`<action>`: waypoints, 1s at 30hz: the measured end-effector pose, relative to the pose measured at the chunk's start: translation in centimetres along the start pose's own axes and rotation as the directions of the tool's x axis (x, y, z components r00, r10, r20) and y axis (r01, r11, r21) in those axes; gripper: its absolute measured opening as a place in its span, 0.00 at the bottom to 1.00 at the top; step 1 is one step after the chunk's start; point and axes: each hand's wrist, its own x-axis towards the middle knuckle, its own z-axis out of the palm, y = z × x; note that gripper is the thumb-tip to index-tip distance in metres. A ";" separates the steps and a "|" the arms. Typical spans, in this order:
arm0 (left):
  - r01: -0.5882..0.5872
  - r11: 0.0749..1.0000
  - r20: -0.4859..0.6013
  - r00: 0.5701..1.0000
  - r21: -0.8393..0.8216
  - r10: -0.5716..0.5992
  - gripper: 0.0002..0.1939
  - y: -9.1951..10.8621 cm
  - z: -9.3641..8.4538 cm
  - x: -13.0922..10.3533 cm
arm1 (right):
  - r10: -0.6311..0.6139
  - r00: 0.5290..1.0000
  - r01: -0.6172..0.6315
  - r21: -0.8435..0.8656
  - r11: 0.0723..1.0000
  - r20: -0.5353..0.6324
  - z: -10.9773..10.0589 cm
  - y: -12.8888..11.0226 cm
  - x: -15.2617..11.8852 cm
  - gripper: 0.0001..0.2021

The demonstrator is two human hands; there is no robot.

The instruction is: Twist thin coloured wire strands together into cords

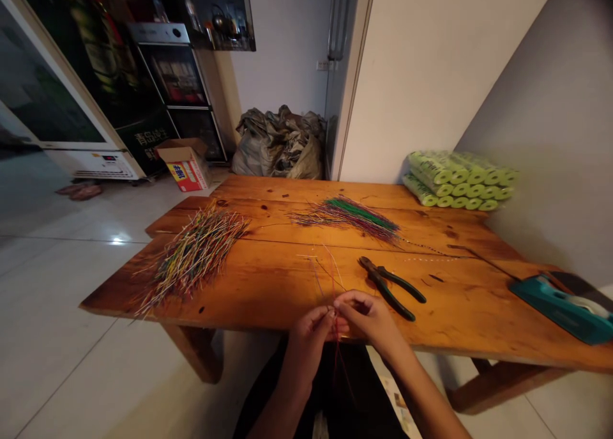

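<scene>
Under dim indoor light, a wooden counter fills the center; glossy tiled floor at eight o'clock, glass-fronted cabinet at ten, cream wall at two.

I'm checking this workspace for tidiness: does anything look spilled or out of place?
Only mild untidiness: on the left, the loose pile of thin multicoloured strands fans out raggedly, ends crossing each other; small dark scraps lie stray beside the green-handled metal pliers, perhaps unswept offcuts.

In the upper left, an open cardboard box sits on pale floor tiles beside a dark-fronted cabinet. Bulging sacks slump at upper centre; lime-green rolls are stacked at right.
</scene>
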 end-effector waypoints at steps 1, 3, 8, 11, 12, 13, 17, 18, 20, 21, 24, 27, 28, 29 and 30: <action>-0.006 1.000 -0.003 1.000 0.004 0.006 0.17 0.0 0.0 0.0 | -0.005 1.000 0.005 -0.019 1.000 -0.003 0.0 0.1 0.0 0.09; -0.001 1.000 -0.013 1.000 -0.005 0.001 0.17 -0.1 0.0 0.0 | -0.006 1.000 0.006 -0.040 0.999 -0.016 0.0 0.3 -0.1 0.10; 0.047 0.998 -0.025 0.999 -0.044 -0.048 0.17 -0.4 -0.2 0.2 | 0.001 1.000 -0.001 0.005 1.000 -0.020 -0.1 -0.1 -0.2 0.11; 0.045 0.998 -0.055 0.997 -0.035 -0.047 0.16 -0.6 -0.6 0.3 | -0.026 0.999 0.027 0.011 1.000 -0.040 -0.4 -0.5 -0.3 0.12; 0.039 0.999 -0.067 0.997 -0.032 -0.041 0.15 -0.7 -0.7 0.4 | -0.029 0.998 0.029 0.007 1.000 -0.048 -0.5 -0.7 -0.3 0.12; 0.033 0.999 -0.076 0.996 -0.033 -0.035 0.15 -0.8 -0.8 0.5 | -0.027 0.998 0.027 0.005 1.000 -0.052 -0.6 -0.8 -0.3 0.12; 0.006 0.999 -0.111 0.994 -0.040 -0.011 0.16 -1.2 -1.3 0.8 | 0.002 1.000 -0.001 0.044 0.999 -0.021 -1.0 -1.2 -0.5 0.14; 0.007 0.999 -0.120 0.993 -0.038 -0.011 0.17 -1.2 -1.3 0.8 | 0.015 1.000 -0.015 0.069 0.997 0.001 -1.0 -1.3 -0.6 0.14; 0.012 1.000 -0.137 0.990 -0.029 -0.016 0.17 -1.1 -1.3 0.8 | 0.046 0.998 -0.051 0.122 0.991 0.046 -1.0 -1.4 -0.7 0.15; 0.016 1.000 -0.140 0.990 -0.022 -0.019 0.17 -1.0 -1.2 0.7 | 0.061 0.996 -0.069 0.141 0.988 0.061 -1.0 -1.4 -0.8 0.15; 0.027 1.000 -0.149 0.988 -0.006 -0.028 0.16 -0.7 -1.0 0.6 | 0.098 0.993 -0.109 0.168 0.980 0.070 -0.8 -1.2 -0.9 0.15; 0.012 0.999 -0.161 0.987 -0.043 -0.019 0.16 -0.8 -0.9 0.6 | 0.113 0.991 -0.125 0.185 0.975 0.076 -0.6 -1.1 -0.9 0.16; 0.005 0.998 -0.160 0.987 -0.059 -0.014 0.17 -0.8 -0.8 0.7 | 0.113 0.991 -0.126 0.186 0.974 0.078 -0.5 -1.1 -0.9 0.17; -0.003 0.997 -0.156 0.988 -0.074 -0.008 0.17 -0.9 -0.8 0.7 | 0.115 0.990 -0.128 0.185 0.974 0.078 -0.4 -1.1 -1.0 0.17; -0.012 0.996 -0.153 0.988 -0.085 -0.001 0.16 -0.9 -0.8 0.7 | 0.119 0.990 -0.132 0.181 0.975 0.078 -0.3 -1.2 -1.0 0.18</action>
